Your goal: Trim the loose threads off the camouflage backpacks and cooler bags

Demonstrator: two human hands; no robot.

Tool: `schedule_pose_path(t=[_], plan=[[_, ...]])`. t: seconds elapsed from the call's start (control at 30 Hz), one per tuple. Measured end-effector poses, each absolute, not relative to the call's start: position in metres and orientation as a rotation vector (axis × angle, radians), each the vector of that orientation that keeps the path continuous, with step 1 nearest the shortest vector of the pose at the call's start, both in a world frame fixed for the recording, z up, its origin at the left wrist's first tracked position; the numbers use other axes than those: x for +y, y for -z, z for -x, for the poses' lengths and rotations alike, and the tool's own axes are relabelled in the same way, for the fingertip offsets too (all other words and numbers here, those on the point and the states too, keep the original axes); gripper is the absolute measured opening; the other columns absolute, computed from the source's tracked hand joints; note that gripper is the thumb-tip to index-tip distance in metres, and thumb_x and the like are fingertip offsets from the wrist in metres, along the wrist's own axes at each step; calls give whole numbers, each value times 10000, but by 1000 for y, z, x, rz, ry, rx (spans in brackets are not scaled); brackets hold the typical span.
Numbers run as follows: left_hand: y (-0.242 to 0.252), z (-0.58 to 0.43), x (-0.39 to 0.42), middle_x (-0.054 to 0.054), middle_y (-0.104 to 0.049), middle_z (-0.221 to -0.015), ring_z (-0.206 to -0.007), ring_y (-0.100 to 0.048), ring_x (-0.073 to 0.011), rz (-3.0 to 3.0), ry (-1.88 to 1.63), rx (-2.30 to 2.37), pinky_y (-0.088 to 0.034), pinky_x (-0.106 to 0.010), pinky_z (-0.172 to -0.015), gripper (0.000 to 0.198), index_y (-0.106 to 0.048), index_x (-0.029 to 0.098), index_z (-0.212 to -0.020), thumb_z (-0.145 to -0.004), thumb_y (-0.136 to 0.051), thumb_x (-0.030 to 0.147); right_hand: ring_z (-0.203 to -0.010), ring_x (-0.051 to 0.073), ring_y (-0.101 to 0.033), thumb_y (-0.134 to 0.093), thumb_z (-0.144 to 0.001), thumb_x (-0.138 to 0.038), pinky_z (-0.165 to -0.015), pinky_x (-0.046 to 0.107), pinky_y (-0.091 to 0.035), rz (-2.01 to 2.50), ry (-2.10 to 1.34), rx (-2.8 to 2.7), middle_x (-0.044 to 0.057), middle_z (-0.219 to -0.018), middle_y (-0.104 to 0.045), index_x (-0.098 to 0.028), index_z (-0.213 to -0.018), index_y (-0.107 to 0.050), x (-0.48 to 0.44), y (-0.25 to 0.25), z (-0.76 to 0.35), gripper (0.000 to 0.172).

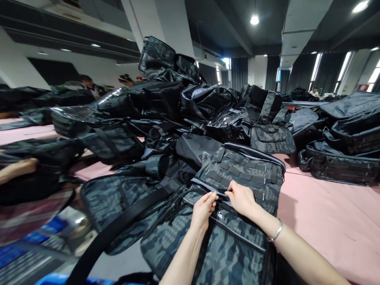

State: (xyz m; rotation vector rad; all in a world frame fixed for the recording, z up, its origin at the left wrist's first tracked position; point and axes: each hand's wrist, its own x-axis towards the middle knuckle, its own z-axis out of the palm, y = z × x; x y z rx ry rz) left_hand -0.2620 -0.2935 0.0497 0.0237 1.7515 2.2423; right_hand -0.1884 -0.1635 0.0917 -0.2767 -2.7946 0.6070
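Note:
A dark camouflage backpack [237, 253] lies in front of me, its strapped panel [234, 166] spread toward the pile. My left hand [204, 208] pinches the edge of a grey-trimmed opening across the bag's middle. Close beside it on the right, my right hand [240, 198], with a silver bracelet on the wrist, has its fingers closed at the same opening. A tiny red spot shows at its fingertips; what it is cannot be made out. White lettering on the bag is partly visible just below the hands.
Camouflage bags are heaped [154, 99] across the pink-covered table [332, 221], with open bags [344, 162] at the right. At the far left another person's hand [18, 170] rests by dark fabric. A black strap [118, 225] loops at the lower left. More people sit in the background.

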Motion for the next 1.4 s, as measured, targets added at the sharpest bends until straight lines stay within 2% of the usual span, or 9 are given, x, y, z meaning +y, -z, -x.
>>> schedule_pose_path(t=[0.2,0.43,0.73,0.97,1.1,1.23,1.33,1.4], plan=[[-47,263,-294,14,-547,-557,-415,-330,-19,-46,-2212,1772,-176,-164,-410,401,-644,102,-683,-457,-782,403,-832,197,-651,-470,-907,-308,-661,256,-382,244,-588,-2808,57,-906,-695,-215,-978,-551,-164,-92,194,143],[-46,264,-293,8,-559,-574,-422,-355,-28,-43,-2211,1806,-178,-168,-412,415,-652,109,-705,-461,-772,423,-831,190,-642,-476,-898,-286,-664,251,-369,244,-646,-2781,48,-898,-694,-220,-946,-558,-165,-89,196,116],[-46,263,-292,2,-567,-604,-426,-352,-26,-78,-2197,1862,-190,-161,-409,444,-641,108,-714,-468,-757,459,-730,175,-612,-502,-850,-263,-657,249,-369,285,-972,-2575,-3,-755,-653,-237,-819,-562,-162,-86,196,73],[-50,256,-291,0,-563,-633,-446,-384,-57,-171,-2152,1999,-235,-185,-409,481,-612,133,-734,-546,-678,571,-633,129,-547,-339,-885,-377,-625,228,-424,304,-1336,-2213,-30,-686,-541,-217,-829,-463,-143,-81,189,210],[-54,252,-285,2,-542,-537,-442,-394,-86,-301,-1995,2119,-262,-210,-424,476,-623,138,-650,-591,-653,609,-634,129,-533,-317,-895,-418,-638,234,-424,277,-1414,-2133,-36,-653,-499,-203,-870,-491,-133,-80,154,278],[-56,248,-279,3,-561,-496,-458,-390,-96,-457,-1867,2199,-281,-221,-458,433,-600,160,-523,-563,-699,579,-676,141,-553,-357,-899,-391,-685,256,-414,322,-1366,-2192,-16,-712,-563,-195,-973,-554,-134,-79,120,288],[-56,247,-280,-4,-602,-539,-493,-421,-106,-500,-1847,2208,-308,-221,-490,429,-572,171,-518,-593,-670,581,-792,159,-594,-476,-857,-353,-747,264,-417,364,-1240,-2324,11,-865,-642,-206,-1029,-575,-139,-81,116,247],[-55,246,-282,-10,-616,-559,-514,-436,-113,-508,-1839,2207,-315,-221,-500,421,-562,174,-528,-606,-657,577,-817,179,-613,-577,-804,-348,-736,264,-419,418,-1097,-2480,15,-873,-668,-216,-1011,-606,-143,-83,122,248]])
